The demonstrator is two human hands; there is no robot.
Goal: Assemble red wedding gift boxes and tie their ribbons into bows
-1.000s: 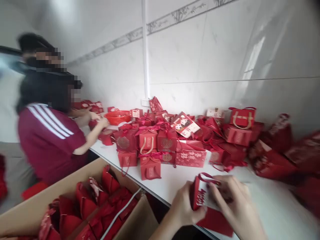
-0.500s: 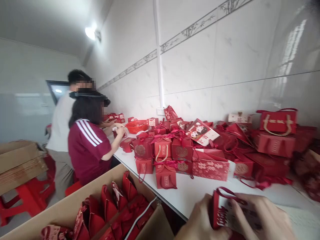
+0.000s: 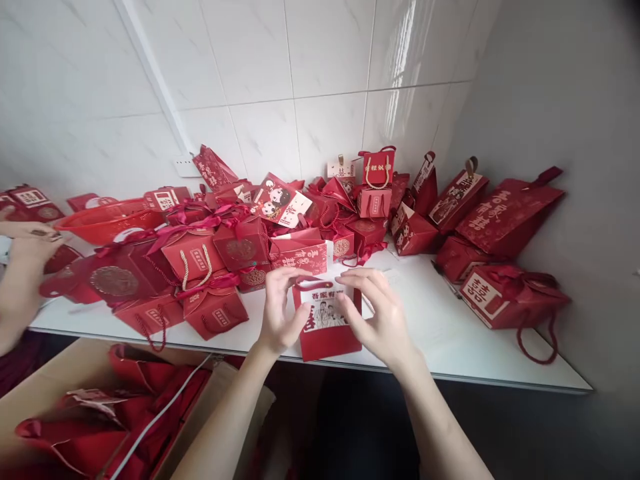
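A red gift box (image 3: 330, 341) with a white printed panel and a thin ribbon handle at its top sits upright at the front edge of the white table. My left hand (image 3: 284, 312) clasps its left side, thumb against the printed face and fingers curled over the upper edge. On the opposite side my right hand (image 3: 377, 312) grips it the same way, with its thumb on the front. Behind the box a pile of red gift boxes (image 3: 240, 243) spreads over the table; several have rope handles and bows.
An orange-red plastic basket (image 3: 115, 220) stands at the left, near another person's hand (image 3: 30, 247). An open cardboard carton (image 3: 55, 370) full of red boxes is below the table's left front. More gift boxes (image 3: 510, 213) stand against the grey right wall.
My view has swung right and down, and the co-workers have mostly left the picture. Both hands still hold the gift box, which now shows its front face.
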